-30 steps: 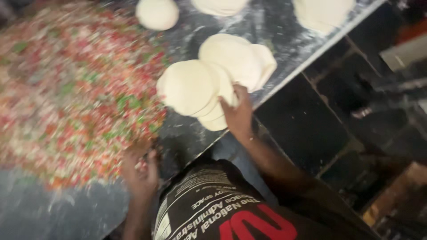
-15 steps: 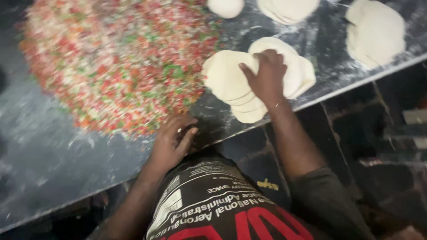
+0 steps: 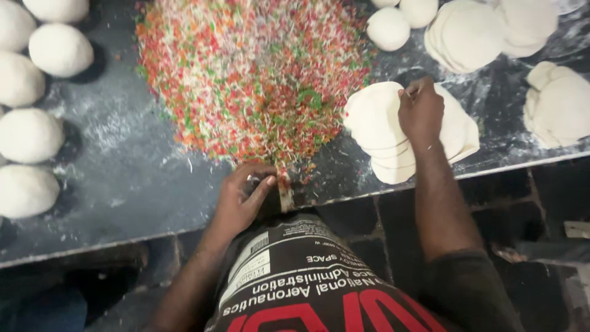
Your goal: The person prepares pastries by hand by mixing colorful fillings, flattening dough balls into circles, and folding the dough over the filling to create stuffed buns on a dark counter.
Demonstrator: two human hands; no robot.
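Observation:
A big heap of red, green and white shredded filling (image 3: 252,74) lies on the dark floured counter (image 3: 123,178). My left hand (image 3: 243,197) sits at the heap's near edge, fingers curled around a small metal tool whose blade points toward the counter's front edge. My right hand (image 3: 421,110) rests on top of a stack of flat white dough rounds (image 3: 375,120) to the right of the heap, fingertips at the top sheet's far edge.
Several dough balls (image 3: 58,49) line the left side. More balls (image 3: 387,27) and stacks of flattened rounds (image 3: 473,34) sit at the back right, another stack (image 3: 559,104) at far right. The counter's front edge (image 3: 92,249) runs just before my body.
The view has swung left and closer, bringing the dough balls on the left into sight. My left hand has curled onto the small tool. My right hand stays on the dough stack.

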